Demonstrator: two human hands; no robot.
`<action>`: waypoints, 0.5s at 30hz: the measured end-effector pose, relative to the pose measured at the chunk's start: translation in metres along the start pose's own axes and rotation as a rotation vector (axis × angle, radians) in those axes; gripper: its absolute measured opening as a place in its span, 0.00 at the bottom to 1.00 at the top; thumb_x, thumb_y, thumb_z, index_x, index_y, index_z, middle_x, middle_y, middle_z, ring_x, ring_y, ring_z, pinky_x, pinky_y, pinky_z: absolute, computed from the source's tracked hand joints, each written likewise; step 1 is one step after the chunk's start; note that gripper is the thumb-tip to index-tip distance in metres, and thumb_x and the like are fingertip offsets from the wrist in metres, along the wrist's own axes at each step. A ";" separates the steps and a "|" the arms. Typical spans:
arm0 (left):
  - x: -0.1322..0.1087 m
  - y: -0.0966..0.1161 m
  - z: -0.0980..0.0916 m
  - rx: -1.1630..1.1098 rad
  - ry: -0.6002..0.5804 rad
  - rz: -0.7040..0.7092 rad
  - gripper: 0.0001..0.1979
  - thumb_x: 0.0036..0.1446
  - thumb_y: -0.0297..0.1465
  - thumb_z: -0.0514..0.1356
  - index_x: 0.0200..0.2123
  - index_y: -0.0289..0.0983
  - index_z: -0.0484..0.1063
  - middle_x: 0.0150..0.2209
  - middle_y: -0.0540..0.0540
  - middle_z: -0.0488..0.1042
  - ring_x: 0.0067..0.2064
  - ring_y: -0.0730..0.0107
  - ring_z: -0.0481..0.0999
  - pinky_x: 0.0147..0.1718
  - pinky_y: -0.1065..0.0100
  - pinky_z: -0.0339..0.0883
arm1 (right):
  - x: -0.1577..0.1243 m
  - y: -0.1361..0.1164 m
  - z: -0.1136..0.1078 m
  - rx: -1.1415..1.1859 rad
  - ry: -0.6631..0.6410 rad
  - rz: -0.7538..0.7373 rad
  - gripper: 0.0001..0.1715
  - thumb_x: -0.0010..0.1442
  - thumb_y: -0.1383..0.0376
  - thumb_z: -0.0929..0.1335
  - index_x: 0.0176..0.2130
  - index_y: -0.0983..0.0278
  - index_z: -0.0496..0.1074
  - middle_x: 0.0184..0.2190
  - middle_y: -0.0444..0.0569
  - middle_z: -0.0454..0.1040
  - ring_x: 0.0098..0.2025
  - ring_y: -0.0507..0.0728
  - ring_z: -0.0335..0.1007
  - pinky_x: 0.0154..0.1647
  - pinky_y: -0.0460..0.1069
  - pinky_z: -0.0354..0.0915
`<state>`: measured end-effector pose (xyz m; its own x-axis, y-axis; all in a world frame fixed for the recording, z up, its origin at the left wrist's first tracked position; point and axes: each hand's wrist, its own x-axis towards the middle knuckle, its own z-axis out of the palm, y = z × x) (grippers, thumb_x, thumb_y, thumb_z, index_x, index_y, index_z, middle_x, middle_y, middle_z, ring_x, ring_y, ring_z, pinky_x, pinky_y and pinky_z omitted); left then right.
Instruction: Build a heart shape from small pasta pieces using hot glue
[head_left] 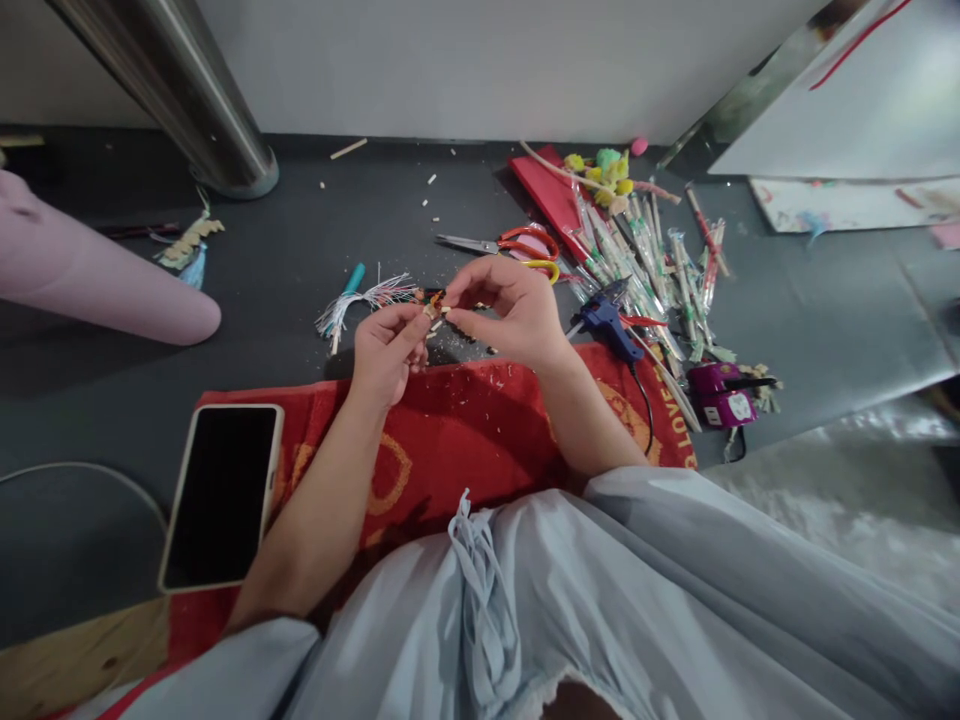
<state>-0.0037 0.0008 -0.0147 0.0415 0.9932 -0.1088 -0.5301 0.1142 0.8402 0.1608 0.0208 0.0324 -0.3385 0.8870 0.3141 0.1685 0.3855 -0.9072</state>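
Observation:
My left hand (388,350) is closed in a pinch on a small tan and orange piece (433,308), too small to name. Opposite it, my right hand (514,305) pinches a tiny pale stick piece (445,310) against that piece. The fingertips of both hands nearly meet above the dark surface, just beyond the red towel (465,430). Left of the hands lies a bundle of white and pink strings (367,302) with a teal stick (355,278). Scissors (517,243) with red and yellow handles rest behind my right hand. Pale crumbs lie under the fingers.
A blue glue gun (611,325) lies right of my right forearm, near several plastic-wrapped sticks (637,260) and a purple box (721,395). A phone (223,498) sits on the left. At the back left stand a metal leg (187,100) and a pink cylinder (112,265).

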 end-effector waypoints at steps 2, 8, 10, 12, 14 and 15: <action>0.000 0.000 -0.001 -0.004 -0.017 -0.012 0.25 0.35 0.48 0.82 0.25 0.38 0.77 0.13 0.58 0.64 0.13 0.83 0.58 0.10 0.79 0.51 | 0.000 0.001 -0.001 -0.014 -0.009 -0.034 0.09 0.62 0.59 0.73 0.39 0.61 0.73 0.35 0.45 0.78 0.35 0.51 0.74 0.40 0.49 0.76; 0.001 0.003 -0.001 -0.005 -0.017 -0.022 0.25 0.34 0.49 0.82 0.25 0.39 0.78 0.12 0.59 0.63 0.12 0.84 0.58 0.10 0.80 0.52 | -0.001 0.008 0.000 -0.052 -0.005 -0.130 0.08 0.65 0.60 0.73 0.39 0.62 0.73 0.35 0.44 0.79 0.34 0.49 0.75 0.39 0.48 0.76; 0.001 0.004 -0.001 -0.009 -0.029 -0.020 0.24 0.36 0.48 0.82 0.25 0.38 0.78 0.13 0.59 0.63 0.12 0.84 0.58 0.10 0.80 0.52 | -0.001 0.012 0.002 -0.037 0.005 -0.142 0.09 0.65 0.59 0.73 0.39 0.62 0.74 0.35 0.44 0.79 0.35 0.49 0.75 0.39 0.48 0.76; 0.001 0.004 -0.001 -0.015 -0.041 -0.016 0.24 0.36 0.48 0.82 0.25 0.38 0.78 0.13 0.58 0.64 0.13 0.84 0.58 0.10 0.80 0.51 | 0.000 0.015 0.003 -0.009 0.027 -0.158 0.09 0.65 0.59 0.74 0.39 0.62 0.74 0.36 0.44 0.80 0.35 0.50 0.76 0.40 0.48 0.77; 0.001 0.004 -0.001 -0.021 -0.042 -0.018 0.24 0.35 0.47 0.82 0.25 0.38 0.79 0.12 0.58 0.64 0.12 0.84 0.58 0.10 0.80 0.51 | 0.000 0.017 0.003 0.012 0.047 -0.178 0.08 0.65 0.61 0.74 0.40 0.62 0.74 0.36 0.44 0.80 0.35 0.50 0.77 0.40 0.48 0.77; 0.001 0.004 -0.001 -0.023 -0.039 -0.019 0.24 0.35 0.47 0.82 0.25 0.38 0.79 0.12 0.58 0.64 0.12 0.84 0.58 0.10 0.80 0.51 | 0.000 0.017 0.003 0.008 0.049 -0.186 0.07 0.64 0.63 0.74 0.40 0.62 0.74 0.36 0.44 0.80 0.35 0.50 0.77 0.39 0.48 0.77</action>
<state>-0.0062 0.0022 -0.0117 0.0840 0.9911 -0.1036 -0.5486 0.1328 0.8255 0.1608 0.0261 0.0165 -0.3177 0.8118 0.4900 0.1001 0.5425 -0.8340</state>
